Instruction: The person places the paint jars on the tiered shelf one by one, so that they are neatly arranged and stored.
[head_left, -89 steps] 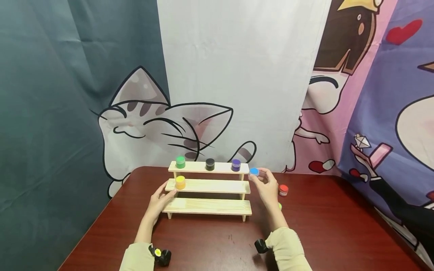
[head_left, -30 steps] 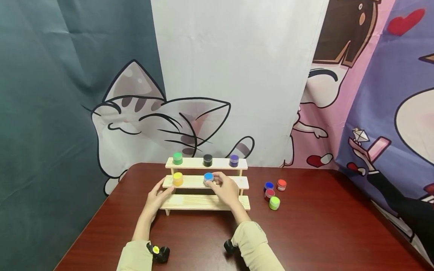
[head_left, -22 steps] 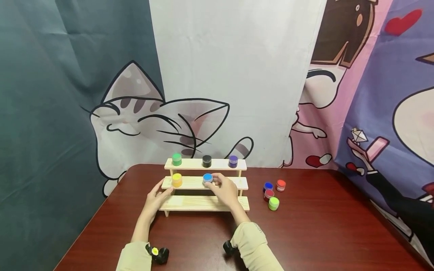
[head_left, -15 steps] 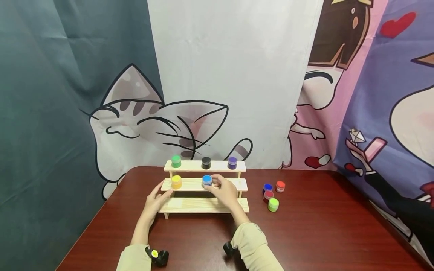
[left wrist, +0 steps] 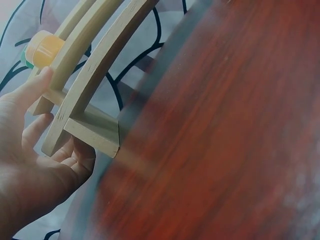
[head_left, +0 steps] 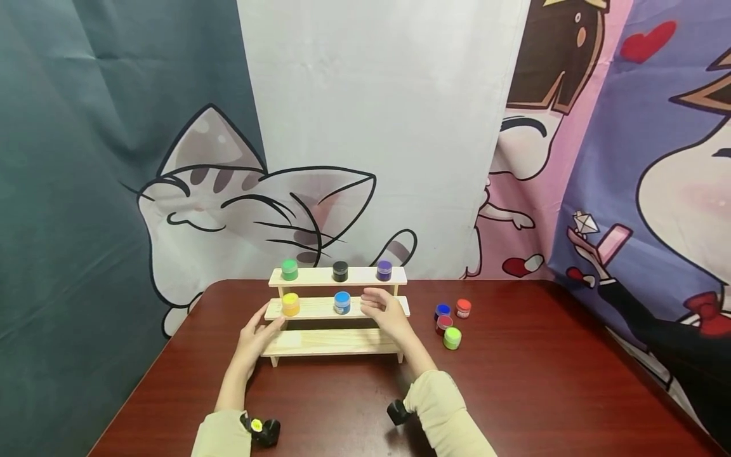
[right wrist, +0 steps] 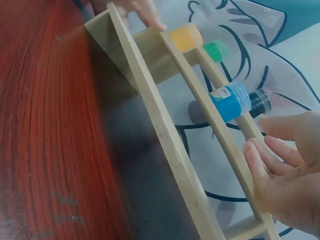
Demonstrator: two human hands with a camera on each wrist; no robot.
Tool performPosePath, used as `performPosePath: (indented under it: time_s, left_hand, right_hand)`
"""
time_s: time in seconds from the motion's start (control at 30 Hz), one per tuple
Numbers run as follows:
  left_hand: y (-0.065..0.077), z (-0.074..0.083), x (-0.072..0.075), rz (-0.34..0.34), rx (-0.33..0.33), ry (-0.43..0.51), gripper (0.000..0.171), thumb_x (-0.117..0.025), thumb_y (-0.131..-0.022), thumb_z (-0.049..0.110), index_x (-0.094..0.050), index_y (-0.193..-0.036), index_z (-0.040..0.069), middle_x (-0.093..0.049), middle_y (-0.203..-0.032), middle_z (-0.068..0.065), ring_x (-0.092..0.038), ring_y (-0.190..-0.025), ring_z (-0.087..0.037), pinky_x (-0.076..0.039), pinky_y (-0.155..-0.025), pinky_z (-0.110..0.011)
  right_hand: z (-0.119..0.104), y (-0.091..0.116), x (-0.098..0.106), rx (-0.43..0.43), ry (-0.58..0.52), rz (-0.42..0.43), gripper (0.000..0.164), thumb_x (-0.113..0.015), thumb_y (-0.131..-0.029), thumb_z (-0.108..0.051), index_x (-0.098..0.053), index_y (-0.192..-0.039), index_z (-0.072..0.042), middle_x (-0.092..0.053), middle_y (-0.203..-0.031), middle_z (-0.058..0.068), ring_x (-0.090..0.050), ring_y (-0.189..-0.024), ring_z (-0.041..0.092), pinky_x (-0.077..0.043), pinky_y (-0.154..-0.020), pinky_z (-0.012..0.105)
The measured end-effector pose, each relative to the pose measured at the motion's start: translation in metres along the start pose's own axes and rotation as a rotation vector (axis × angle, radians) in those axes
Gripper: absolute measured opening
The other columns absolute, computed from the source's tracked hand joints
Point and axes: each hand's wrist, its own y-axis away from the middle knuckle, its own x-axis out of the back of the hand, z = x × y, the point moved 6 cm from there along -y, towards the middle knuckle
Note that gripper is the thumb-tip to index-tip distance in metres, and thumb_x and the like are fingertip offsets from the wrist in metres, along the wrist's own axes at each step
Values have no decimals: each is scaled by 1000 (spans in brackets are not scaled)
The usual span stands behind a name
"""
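While the left hand (head_left: 251, 343) grips the wooden rack (head_left: 337, 343) at nine o'clock, the right hand (head_left: 389, 315), relaxed and holding nothing, is a gap away at three o'clock from the blue jar (head_left: 342, 303), upright near the middle shelf's (head_left: 316, 308) six-o'clock edge.

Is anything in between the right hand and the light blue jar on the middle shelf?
Nothing visible. The right hand is apart from the light blue jar, with only a gap between them. The black jar stands behind, on the top shelf.

Table (head_left: 542, 381) with rack (head_left: 332, 341), four jars (head_left: 452, 338)
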Motion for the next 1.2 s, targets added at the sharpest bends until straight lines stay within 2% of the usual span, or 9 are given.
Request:
performPosePath:
  time_s: [0.1, 0.23, 0.37, 0.5, 0.83, 0.97, 1.1, 1.13, 1.2]
  left_hand:
    - [-4, -5, 1, 6, -4, 5, 73, -64, -94, 36, -28, -155, 20, -64, -119, -21, -57, -83, -8, -47, -74, -22]
    - [-14, -20, 2, 23, -14, -12, 74, -65, -92, 41, -28, -155, 25, -64, -118, -20, -57, -82, -8, -47, -74, -23]
    - [-13, -22, 2, 30, -12, -21, 75, -64, -92, 45, -28, -155, 27, -61, -124, -22, -58, -84, -7, -47, -76, -23]
    - [-11, -21, 2, 35, -7, -16, 75, -64, -92, 46, -28, -155, 28, -58, -129, -23, -58, -87, -7, -47, -77, -22]
    - [-12, -19, -1, 5, -13, -17, 75, -63, -93, 45, -26, -156, 26, -51, -140, -23, -56, -95, -9, -45, -81, -22]
    - [-14, -19, -1, 3, -8, -12, 76, -63, -92, 46, -25, -156, 29, -45, -146, -23, -56, -110, -19, -45, -84, -22]
    - [-14, -19, -1, -5, -8, -8, 77, -62, -92, 47, -23, -156, 28, -39, -151, -25, -47, -128, -32, -43, -91, -28]
    - [-13, -20, -1, -4, -9, -17, 77, -62, -93, 48, -23, -156, 28, -37, -152, -24, -46, -129, -31, -42, -92, -29]
    - [-12, -21, 0, 1, -9, -25, 77, -62, -93, 47, -23, -156, 28, -43, -147, -25, -52, -121, -29, -44, -90, -28]
  right_hand:
    - [1, 5, 6, -10, -3, 20, 38, -64, -91, -3, -57, -127, 7, -62, -124, 30, -62, -113, 39, -53, -94, 38]
    - [9, 10, 19, -2, 20, 73, 37, -66, -92, -6, -59, -126, 4, -65, -121, 27, -65, -109, 34, -54, -90, 30]
    - [10, 18, 37, -24, 11, 149, 35, -66, -91, -5, -61, -125, 3, -67, -118, 25, -66, -104, 28, -51, -82, 18]
    - [12, 23, 55, -42, -2, 202, 35, -65, -91, -4, -61, -124, 4, -67, -117, 26, -66, -101, 25, -48, -78, 13]
    - [24, 32, 96, -81, 22, 275, 32, -63, -93, -6, -61, -123, 6, -65, -120, 28, -64, -91, 1, -47, -79, 10]
    - [29, 34, 112, -111, 6, 305, 33, -62, -94, -6, -59, -124, 7, -65, -120, 28, -62, -85, -6, -47, -77, 9]
    - [38, 35, 125, -162, -56, 320, 35, -61, -94, -6, -58, -127, 6, -71, -114, 17, -62, -81, -8, -51, -76, 13]
    - [41, 36, 127, -174, -72, 322, 36, -62, -94, -6, -57, -128, 6, -72, -111, 12, -63, -81, -7, -52, -77, 16]
    - [46, 38, 132, -190, -95, 327, 38, -62, -95, -7, -56, -129, 7, -74, -108, 6, -64, -82, -6, -54, -81, 20]
